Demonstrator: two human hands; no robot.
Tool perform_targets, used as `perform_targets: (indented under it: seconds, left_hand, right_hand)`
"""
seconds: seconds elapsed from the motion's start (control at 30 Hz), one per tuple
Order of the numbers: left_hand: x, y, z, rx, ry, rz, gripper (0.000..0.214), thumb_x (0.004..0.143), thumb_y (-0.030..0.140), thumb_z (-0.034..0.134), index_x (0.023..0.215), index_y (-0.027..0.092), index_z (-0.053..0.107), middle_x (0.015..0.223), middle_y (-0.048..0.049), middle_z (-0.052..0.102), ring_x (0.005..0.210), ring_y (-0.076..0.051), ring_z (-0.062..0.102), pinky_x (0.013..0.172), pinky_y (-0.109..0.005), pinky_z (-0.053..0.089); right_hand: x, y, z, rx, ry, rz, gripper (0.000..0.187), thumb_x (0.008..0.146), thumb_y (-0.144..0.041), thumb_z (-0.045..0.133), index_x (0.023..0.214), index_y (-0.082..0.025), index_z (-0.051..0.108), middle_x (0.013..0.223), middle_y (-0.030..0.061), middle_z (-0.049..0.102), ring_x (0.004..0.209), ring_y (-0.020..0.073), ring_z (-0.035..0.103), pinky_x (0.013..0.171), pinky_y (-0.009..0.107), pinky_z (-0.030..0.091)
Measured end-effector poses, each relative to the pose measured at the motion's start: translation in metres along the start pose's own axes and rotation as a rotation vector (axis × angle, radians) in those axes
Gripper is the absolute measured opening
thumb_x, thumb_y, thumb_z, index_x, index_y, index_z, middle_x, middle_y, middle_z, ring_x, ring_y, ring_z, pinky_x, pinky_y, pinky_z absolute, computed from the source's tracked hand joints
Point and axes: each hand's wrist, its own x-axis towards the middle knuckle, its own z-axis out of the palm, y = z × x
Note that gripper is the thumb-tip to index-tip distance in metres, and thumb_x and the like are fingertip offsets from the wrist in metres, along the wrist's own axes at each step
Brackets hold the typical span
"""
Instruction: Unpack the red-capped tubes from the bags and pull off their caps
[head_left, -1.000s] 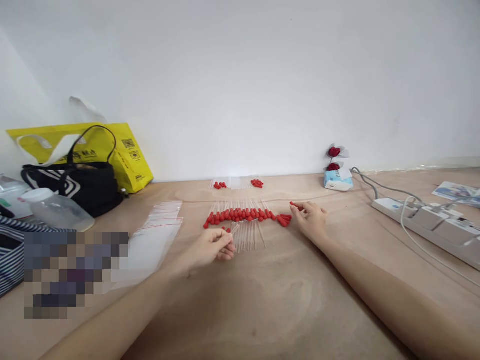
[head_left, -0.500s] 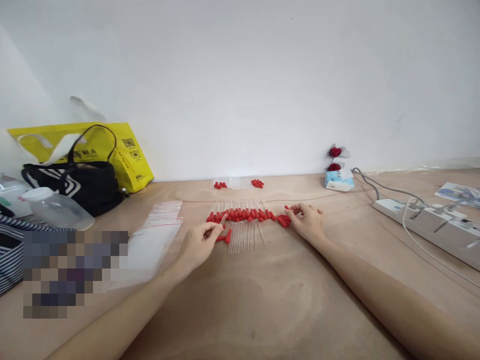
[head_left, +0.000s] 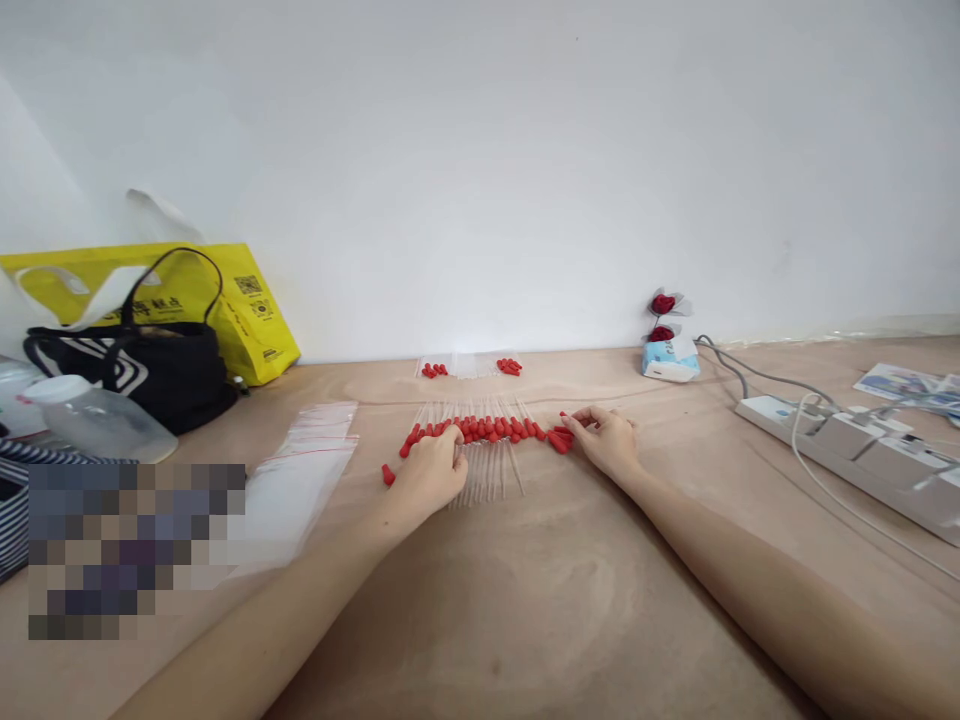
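Glass droppers with red rubber bulbs (head_left: pixel 495 429) lie side by side across the middle of the table. Some of their thin glass tubes (head_left: pixel 495 472) point toward me, others toward the wall. My left hand (head_left: pixel 431 470) is over the left part of this row with its fingers closed; whatever they pinch is hidden. Left of it lies a single red dropper bulb (head_left: pixel 388 475). At the row's right end, my right hand (head_left: pixel 606 437) pinches a red rubber bulb (head_left: pixel 564 416) in its fingertips, just above a small pile of loose bulbs (head_left: pixel 559 440).
Clear zip bags (head_left: pixel 311 470) lie at left, beside a blurred-out patch. Behind the row is a bag with red-bulbed droppers (head_left: pixel 509 367). A black bag (head_left: pixel 135 375), yellow bag (head_left: pixel 259 310) and plastic bottle (head_left: pixel 112 420) stand far left. A power strip (head_left: pixel 847 450) with cables lies right.
My left hand has moved in over the row, and the glass tube it pinched is now out of sight. A red bulb now shows to its left. My right hand stays about where it was.
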Motion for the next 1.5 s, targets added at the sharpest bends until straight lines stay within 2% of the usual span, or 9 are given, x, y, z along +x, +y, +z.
perform_targets:
  seconds: [0.23,0.47,0.53,0.7,0.97,1.13,1.23,1.37,1.5]
  left_hand:
    - [0.003,-0.003,0.009,0.005,-0.006,0.004,0.012,0.073,0.020,0.044,0.082,0.018,0.051,0.067,-0.0045,0.059,0.067,-0.021,0.057,0.061,-0.030,0.037]
    - [0.002,-0.023,-0.017,0.022,0.000,-0.084,0.020,0.078,0.033,0.041,0.072,0.019,0.053,0.060,-0.0014,0.056,0.058,-0.018,0.053,0.053,-0.027,0.033]
    - [-0.002,-0.031,-0.021,-0.021,-0.021,-0.005,0.021,0.077,0.036,0.043,0.072,0.019,0.054,0.063,-0.0007,0.056,0.059,-0.016,0.052,0.055,-0.025,0.034]
    - [-0.019,-0.038,-0.015,-0.079,0.013,0.355,0.021,0.075,0.037,0.049,0.070,0.019,0.058,0.076,-0.0035,0.055,0.075,-0.017,0.050,0.069,-0.028,0.038]
    - [-0.018,-0.047,-0.002,0.091,0.223,0.231,0.011,0.072,0.022,0.047,0.069,0.018,0.057,0.076,-0.0059,0.057,0.075,-0.021,0.050,0.071,-0.034,0.037]
    - [-0.020,-0.048,-0.005,0.013,0.286,0.221,0.013,0.071,0.019,0.047,0.077,0.018,0.058,0.082,-0.0049,0.059,0.081,-0.020,0.051,0.075,-0.033,0.036]
    - [-0.024,-0.044,-0.009,-0.058,0.243,0.302,0.013,0.073,0.028,0.049,0.077,0.019,0.059,0.083,-0.0044,0.058,0.081,-0.019,0.050,0.076,-0.032,0.035]
    - [-0.027,-0.041,-0.013,-0.078,0.054,0.465,0.034,0.064,0.051,0.058,0.079,0.021,0.060,0.089,-0.0045,0.059,0.087,-0.021,0.049,0.083,-0.035,0.030]
    - [-0.028,-0.043,-0.009,-0.094,0.004,0.454,0.036,0.065,0.055,0.057,0.079,0.022,0.059,0.086,-0.0035,0.061,0.087,-0.020,0.049,0.085,-0.036,0.026]
  right_hand:
    - [-0.001,0.002,0.001,-0.044,-0.056,-0.108,0.030,0.075,-0.048,0.047,0.070,-0.026,0.067,0.074,0.0015,0.066,0.077,0.0202,0.053,0.079,0.039,0.028]
    - [0.003,0.010,0.006,-0.052,-0.065,-0.115,0.032,0.077,-0.046,0.044,0.072,-0.024,0.067,0.076,0.0032,0.064,0.077,0.0192,0.053,0.072,0.033,0.034]
    - [0.004,0.012,0.008,-0.040,-0.067,-0.115,0.033,0.077,-0.046,0.043,0.072,-0.024,0.067,0.075,0.0032,0.063,0.076,0.0186,0.053,0.070,0.031,0.035]
    - [0.004,0.014,0.010,-0.037,-0.076,-0.124,0.033,0.076,-0.046,0.043,0.074,-0.024,0.067,0.075,0.0030,0.064,0.073,0.0181,0.053,0.069,0.031,0.035]
    - [0.003,0.016,0.011,0.004,-0.115,-0.145,0.034,0.077,-0.046,0.043,0.075,-0.023,0.067,0.075,0.0030,0.063,0.071,0.0161,0.055,0.067,0.029,0.037]
    - [0.003,0.016,0.010,0.007,-0.108,-0.137,0.032,0.076,-0.046,0.045,0.076,-0.023,0.067,0.076,0.0027,0.064,0.072,0.0164,0.055,0.069,0.030,0.037]
    - [0.003,0.016,0.009,0.004,-0.102,-0.142,0.030,0.076,-0.045,0.046,0.076,-0.024,0.067,0.077,0.0026,0.064,0.075,0.0169,0.055,0.071,0.031,0.037]
    - [0.003,0.016,0.010,0.006,-0.105,-0.138,0.031,0.075,-0.045,0.046,0.076,-0.023,0.067,0.078,0.0031,0.064,0.074,0.0168,0.056,0.070,0.031,0.038]
    - [0.004,0.019,0.013,0.045,-0.130,-0.105,0.032,0.077,-0.044,0.044,0.078,-0.021,0.067,0.079,0.0041,0.064,0.070,0.0160,0.056,0.067,0.030,0.039]
